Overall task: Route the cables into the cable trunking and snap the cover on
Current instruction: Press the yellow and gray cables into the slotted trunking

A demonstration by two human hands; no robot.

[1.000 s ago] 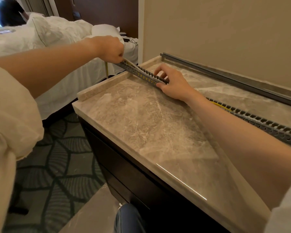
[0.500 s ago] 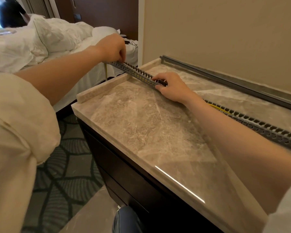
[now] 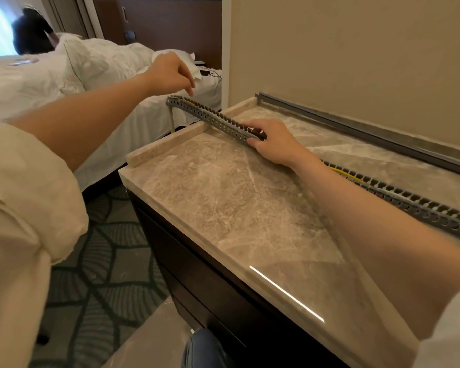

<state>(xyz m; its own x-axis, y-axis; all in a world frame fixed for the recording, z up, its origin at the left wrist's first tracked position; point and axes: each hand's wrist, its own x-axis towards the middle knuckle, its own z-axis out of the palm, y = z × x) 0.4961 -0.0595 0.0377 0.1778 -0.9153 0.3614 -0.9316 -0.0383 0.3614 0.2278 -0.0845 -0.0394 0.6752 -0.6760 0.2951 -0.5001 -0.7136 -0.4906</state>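
Note:
A long grey slotted cable trunking (image 3: 213, 118) lies diagonally across the marble top (image 3: 223, 197), its left end sticking out past the raised edge. Yellow cable (image 3: 348, 176) shows inside it on the right, and a pale cable end (image 3: 172, 119) hangs down from its left tip. My right hand (image 3: 272, 142) presses down on the trunking near its middle, fingers wrapped over it. My left hand (image 3: 170, 74) hovers just above the left tip with fingers bent downward and nothing in them. The grey cover strip (image 3: 356, 128) lies along the wall at the back.
The marble top has a raised lip (image 3: 165, 147) on its left side and sits on a dark cabinet (image 3: 210, 282). A bed with white sheets (image 3: 64, 75) stands to the left, with a person (image 3: 32, 38) beyond it. Patterned carpet (image 3: 104, 261) covers the floor.
My left hand has let go of the trunking's left end and risen above it. The right hand stays pressed on the trunking's middle.

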